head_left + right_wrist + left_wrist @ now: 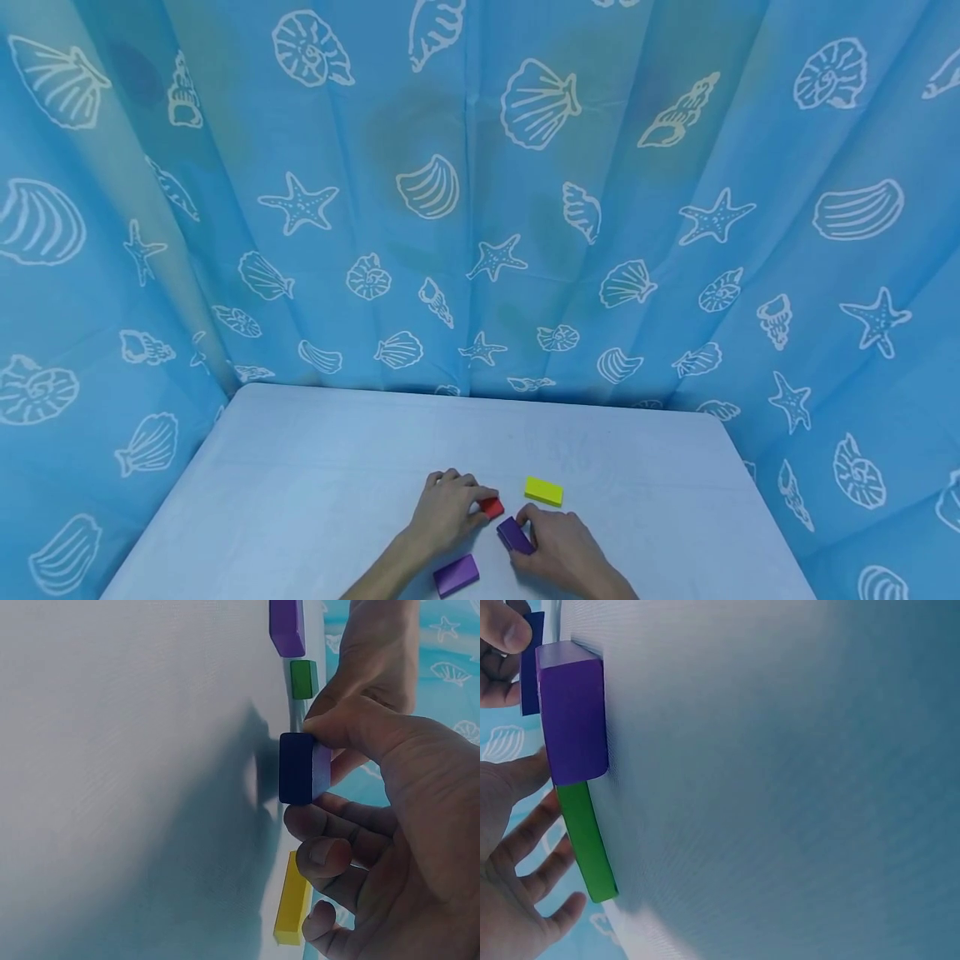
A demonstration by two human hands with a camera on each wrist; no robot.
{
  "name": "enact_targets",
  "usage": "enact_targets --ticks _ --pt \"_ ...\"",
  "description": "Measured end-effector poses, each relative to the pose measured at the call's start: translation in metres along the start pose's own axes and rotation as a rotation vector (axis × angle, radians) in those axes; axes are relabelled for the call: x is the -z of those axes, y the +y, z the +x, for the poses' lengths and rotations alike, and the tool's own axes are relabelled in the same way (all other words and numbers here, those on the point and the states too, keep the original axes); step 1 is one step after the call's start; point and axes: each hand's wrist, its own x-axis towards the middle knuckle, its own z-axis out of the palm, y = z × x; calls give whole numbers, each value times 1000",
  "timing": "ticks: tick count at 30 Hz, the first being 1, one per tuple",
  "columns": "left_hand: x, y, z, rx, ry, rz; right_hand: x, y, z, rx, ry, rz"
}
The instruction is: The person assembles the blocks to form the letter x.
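Observation:
My left hand [445, 510] pinches a red block [492, 507] between thumb and forefinger, low over the white table. In the left wrist view its other fingers spread behind a green block [587, 844], which the hand hides in the head view. My right hand [561, 543] holds a dark purple block [514, 535] by its ends between thumb and fingers. In the right wrist view this block [297, 769] hides the red one. A lighter purple block [456, 575] lies nearer the front, below the left hand. Beyond the right hand lies a yellow block [543, 491].
Both hands work over a white table [337, 467]. A blue curtain [465, 200] printed with shells and starfish hangs behind it and along both sides.

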Motion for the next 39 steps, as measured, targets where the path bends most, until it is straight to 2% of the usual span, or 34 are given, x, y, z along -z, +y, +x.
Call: enact_targets --ticks 6,23,30,39 --pt "-1 0 1 4 3 -7 0 -2 6 -19 6 4" --pt "-1 0 0 9 4 -30 -5 -3 20 -16 16 -82" --pt "-5 -1 0 -8 30 -35 -7 -3 20 3 33 -65" --pt "-4 -1 1 -1 15 -32 -6 -2 22 -29 11 -28"
